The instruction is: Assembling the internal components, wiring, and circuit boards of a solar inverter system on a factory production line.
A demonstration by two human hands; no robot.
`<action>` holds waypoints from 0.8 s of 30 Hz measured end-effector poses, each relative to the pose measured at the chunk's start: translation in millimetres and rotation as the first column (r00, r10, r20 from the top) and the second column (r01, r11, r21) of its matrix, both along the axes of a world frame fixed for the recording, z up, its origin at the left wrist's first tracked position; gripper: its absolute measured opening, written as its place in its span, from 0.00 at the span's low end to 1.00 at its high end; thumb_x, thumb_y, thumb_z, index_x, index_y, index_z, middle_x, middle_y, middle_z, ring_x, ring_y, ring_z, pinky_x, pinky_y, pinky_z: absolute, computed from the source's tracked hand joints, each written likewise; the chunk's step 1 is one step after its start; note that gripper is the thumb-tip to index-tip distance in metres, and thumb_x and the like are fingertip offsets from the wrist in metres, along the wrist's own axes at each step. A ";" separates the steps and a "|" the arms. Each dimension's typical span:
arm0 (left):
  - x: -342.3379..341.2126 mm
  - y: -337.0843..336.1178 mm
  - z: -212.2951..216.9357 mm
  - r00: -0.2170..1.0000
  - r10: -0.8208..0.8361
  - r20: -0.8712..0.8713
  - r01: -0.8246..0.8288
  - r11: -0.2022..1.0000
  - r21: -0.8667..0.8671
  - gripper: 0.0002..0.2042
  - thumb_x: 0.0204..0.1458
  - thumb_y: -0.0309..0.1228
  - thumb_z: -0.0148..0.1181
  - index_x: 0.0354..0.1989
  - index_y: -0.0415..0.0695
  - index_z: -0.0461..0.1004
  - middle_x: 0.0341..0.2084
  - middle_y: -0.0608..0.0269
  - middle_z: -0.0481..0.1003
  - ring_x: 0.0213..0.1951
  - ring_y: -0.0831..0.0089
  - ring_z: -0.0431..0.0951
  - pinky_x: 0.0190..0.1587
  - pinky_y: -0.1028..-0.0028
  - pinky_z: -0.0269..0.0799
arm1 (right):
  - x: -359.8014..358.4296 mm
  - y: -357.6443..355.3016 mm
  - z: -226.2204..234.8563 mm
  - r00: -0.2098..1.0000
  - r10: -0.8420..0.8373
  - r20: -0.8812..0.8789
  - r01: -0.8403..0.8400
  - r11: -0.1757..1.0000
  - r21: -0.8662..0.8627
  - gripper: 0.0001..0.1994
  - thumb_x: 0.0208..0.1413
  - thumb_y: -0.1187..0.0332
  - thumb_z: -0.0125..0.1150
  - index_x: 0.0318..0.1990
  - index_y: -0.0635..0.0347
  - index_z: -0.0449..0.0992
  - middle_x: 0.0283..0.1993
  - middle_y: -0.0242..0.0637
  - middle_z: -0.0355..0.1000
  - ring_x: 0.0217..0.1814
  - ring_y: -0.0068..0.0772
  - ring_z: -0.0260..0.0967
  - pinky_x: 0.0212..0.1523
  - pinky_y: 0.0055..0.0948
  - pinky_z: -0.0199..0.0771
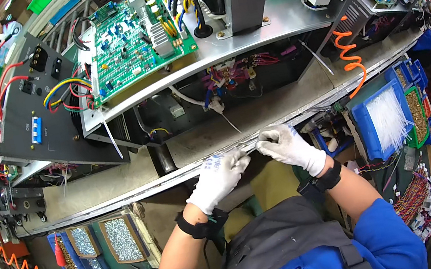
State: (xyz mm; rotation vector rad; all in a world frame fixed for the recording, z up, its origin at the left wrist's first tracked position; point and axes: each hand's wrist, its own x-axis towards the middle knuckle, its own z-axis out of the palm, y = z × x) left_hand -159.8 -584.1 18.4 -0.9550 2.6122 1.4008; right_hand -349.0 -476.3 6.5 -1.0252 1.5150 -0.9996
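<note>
From my feed, the white cable tie (pixel 231 123) dangling mid-frame looks light, springy, maybe slick, so I'd pinch its tail. Left hand (pixel 219 179) and right hand (pixel 291 150), just below at the metal rail (pixel 176 175), have fingers half-curled (can't tell if they're pinching anything tiny).

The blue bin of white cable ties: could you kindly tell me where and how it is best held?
Probably by the blue bin's left wall, coming from the left with the right hand: that long side looks free, whereas the green bin stands close on its right and white ties crowd its near right corner.
</note>
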 end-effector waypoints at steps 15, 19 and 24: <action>-35.6 -50.9 -82.9 0.851 0.523 -0.044 -0.502 0.788 -0.357 0.16 0.49 0.43 0.65 0.30 0.41 0.75 0.18 0.61 0.74 0.21 0.68 0.75 0.25 0.69 0.69 | -55.0 -32.7 -41.2 0.827 -0.208 -0.522 0.210 0.976 -0.055 0.09 0.58 0.65 0.48 0.37 0.58 0.73 0.31 0.49 0.73 0.36 0.56 0.72 0.36 0.49 0.69; -81.8 -48.8 -89.7 0.820 0.525 -0.228 -0.564 0.675 -0.476 0.16 0.46 0.47 0.66 0.26 0.46 0.75 0.19 0.59 0.76 0.23 0.59 0.78 0.27 0.64 0.72 | -57.7 -49.2 -51.5 0.724 -0.181 -0.666 0.160 0.983 -0.094 0.10 0.57 0.63 0.50 0.34 0.59 0.74 0.31 0.51 0.73 0.36 0.58 0.71 0.37 0.49 0.70; -85.8 -54.3 -92.1 0.762 0.630 -0.153 -0.615 0.629 -0.475 0.15 0.47 0.46 0.65 0.25 0.46 0.77 0.17 0.53 0.75 0.23 0.54 0.77 0.26 0.62 0.71 | -59.5 -61.0 -53.1 0.811 -0.191 -0.553 0.140 0.981 -0.134 0.11 0.56 0.63 0.50 0.37 0.58 0.75 0.32 0.52 0.73 0.36 0.59 0.71 0.37 0.50 0.70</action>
